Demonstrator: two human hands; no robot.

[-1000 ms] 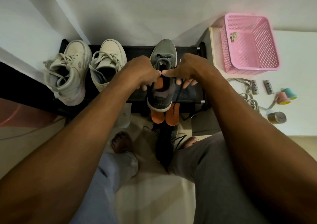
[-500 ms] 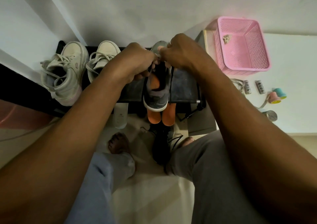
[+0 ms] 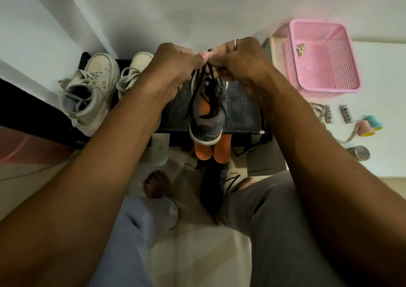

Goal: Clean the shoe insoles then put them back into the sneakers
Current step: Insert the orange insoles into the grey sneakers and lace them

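Grey trouser cloth [image 3: 274, 220] fills the near view, with a bare foot [image 3: 157, 183] on the pale floor. Between the legs lies a dark sneaker [image 3: 209, 194] with loose laces, set aside on the floor, I judge, to wait its turn. Just beyond it two flat orange insoles [image 3: 203, 152] lie side by side, their ends showing below the heel of a grey sneaker with a white sole [image 3: 206, 119]. Whether they rest on the low black bench [image 3: 239, 115] or hang under its front edge I cannot tell. Either way they look to be out of the shoes and within easy reach.

The grey sneaker stands on the bench with its heel toward the person. Orange shows in its mouth, lining or insole I cannot say. Above it the left hand [image 3: 175, 67] and right hand [image 3: 239, 64] meet, each pinching the black laces [image 3: 205, 73] drawn up taut from the shoe, probably to loosen or knot them.

Farther left a pair of white lace-up sneakers [image 3: 92, 93] sits on the bench, and at far right is a pink plastic basket [image 3: 349, 67].
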